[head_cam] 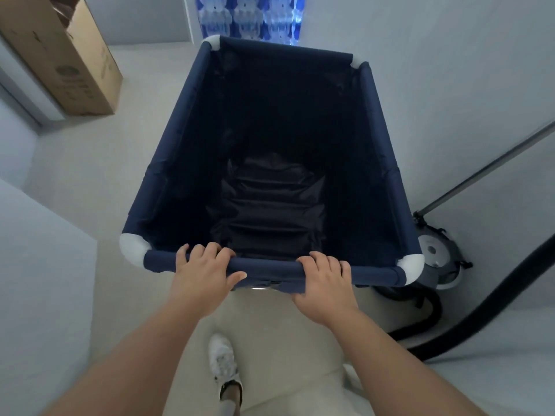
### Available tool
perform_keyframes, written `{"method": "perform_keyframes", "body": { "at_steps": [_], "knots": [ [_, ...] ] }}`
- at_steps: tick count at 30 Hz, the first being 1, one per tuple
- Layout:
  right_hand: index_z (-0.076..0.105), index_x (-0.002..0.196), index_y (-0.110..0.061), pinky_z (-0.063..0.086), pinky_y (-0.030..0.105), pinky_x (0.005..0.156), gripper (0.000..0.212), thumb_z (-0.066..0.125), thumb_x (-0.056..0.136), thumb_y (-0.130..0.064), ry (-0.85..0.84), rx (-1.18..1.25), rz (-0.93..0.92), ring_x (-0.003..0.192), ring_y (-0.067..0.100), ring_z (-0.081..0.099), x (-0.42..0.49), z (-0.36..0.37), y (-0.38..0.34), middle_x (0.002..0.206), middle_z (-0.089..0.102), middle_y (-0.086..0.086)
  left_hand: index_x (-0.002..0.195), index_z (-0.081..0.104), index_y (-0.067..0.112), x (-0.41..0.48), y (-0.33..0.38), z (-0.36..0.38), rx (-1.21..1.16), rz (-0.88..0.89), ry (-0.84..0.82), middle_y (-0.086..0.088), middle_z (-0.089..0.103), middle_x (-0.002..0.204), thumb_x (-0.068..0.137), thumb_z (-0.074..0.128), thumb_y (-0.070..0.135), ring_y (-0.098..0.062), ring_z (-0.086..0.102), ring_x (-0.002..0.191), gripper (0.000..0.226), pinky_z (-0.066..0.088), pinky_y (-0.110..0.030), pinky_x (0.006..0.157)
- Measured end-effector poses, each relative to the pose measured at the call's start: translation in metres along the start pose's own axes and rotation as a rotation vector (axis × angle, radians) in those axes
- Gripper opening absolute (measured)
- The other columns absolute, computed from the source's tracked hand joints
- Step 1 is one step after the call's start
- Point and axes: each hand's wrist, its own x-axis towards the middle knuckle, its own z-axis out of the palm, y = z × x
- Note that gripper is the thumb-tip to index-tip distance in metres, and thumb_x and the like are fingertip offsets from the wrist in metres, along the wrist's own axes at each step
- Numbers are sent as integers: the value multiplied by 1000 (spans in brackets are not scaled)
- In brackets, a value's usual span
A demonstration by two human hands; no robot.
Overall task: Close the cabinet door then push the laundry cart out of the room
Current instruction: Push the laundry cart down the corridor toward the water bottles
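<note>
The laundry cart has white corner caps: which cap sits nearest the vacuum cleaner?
The near right cap, at the end of the rail beside the right hand. The vacuum cleaner stands just behind it; the other three caps lie farther away.

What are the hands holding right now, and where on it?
Both hands hold the laundry cart by its near top rail: left hand toward the left corner, right hand toward the right, fingers curled over the rail.

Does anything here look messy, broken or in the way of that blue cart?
Nothing looks damaged or spilled. The laundry cart seems empty, both hands on its near rail. Only the vacuum cleaner and its hose sit close by the cart's right corner.
</note>
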Motion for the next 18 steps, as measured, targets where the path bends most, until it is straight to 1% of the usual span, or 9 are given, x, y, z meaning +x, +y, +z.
{"method": "perform_keyframes", "body": {
  "at_steps": [5,13,18],
  "knots": [
    [39,137,-32,18,47,115,64,51,78,-53,-13,-32,39,130,25,37,63,-19,1,149,39,-2,116,53,36,71,-13,-9,0,27,-4,10,55,110,87,26,70,-19,49,103,53,21,-52,111],
    [39,137,-34,17,47,116,66,59,78,-52,-25,-41,95,131,25,37,155,-43,9,149,39,-2,120,49,34,174,-25,-26,24,74,-60,8,52,112,89,24,69,-20,47,105,53,20,-53,111],
    [37,138,-33,14,48,117,68,59,76,-51,-30,-34,112,135,25,34,209,-55,18,153,36,0,118,51,34,234,-29,-32,36,86,-54,8,53,111,89,26,68,-20,48,104,51,21,-53,111]
  ]
}}
